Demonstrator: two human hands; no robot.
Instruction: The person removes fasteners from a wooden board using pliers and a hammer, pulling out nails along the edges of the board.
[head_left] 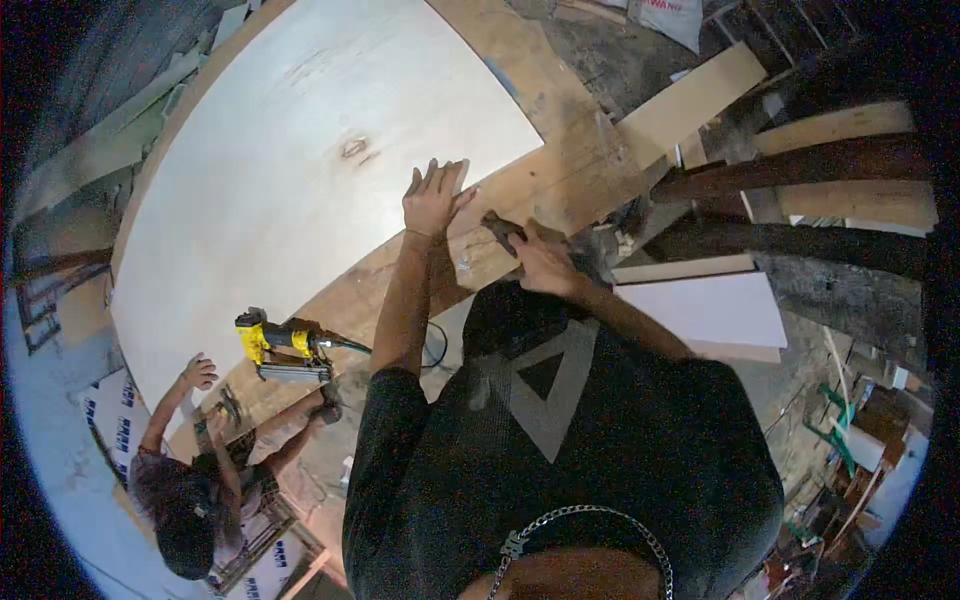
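Note:
My left hand [430, 205] lies flat on the near right edge of a large white sheet [300, 160] with a curved far side, its fingers spread. Close by, my right hand [545, 262] is wrapped round a dark hammer-like tool [497, 230], whose head points toward the sheet's edge; its handle is mostly hidden by my hand. Under the sheet is a brown wooden worktop [560, 170]. A yellow and black nail gun [285, 347] rests at the near edge, left of my left arm, with a dark hose attached.
At the lower left, a co-worker [190, 500] has one hand on the sheet's corner. Dark curved beams [790, 170] and a plank [690, 100] stand at the right. A white panel [710, 310] lies lower, beside my right arm. Clutter [850, 440] fills the lower right.

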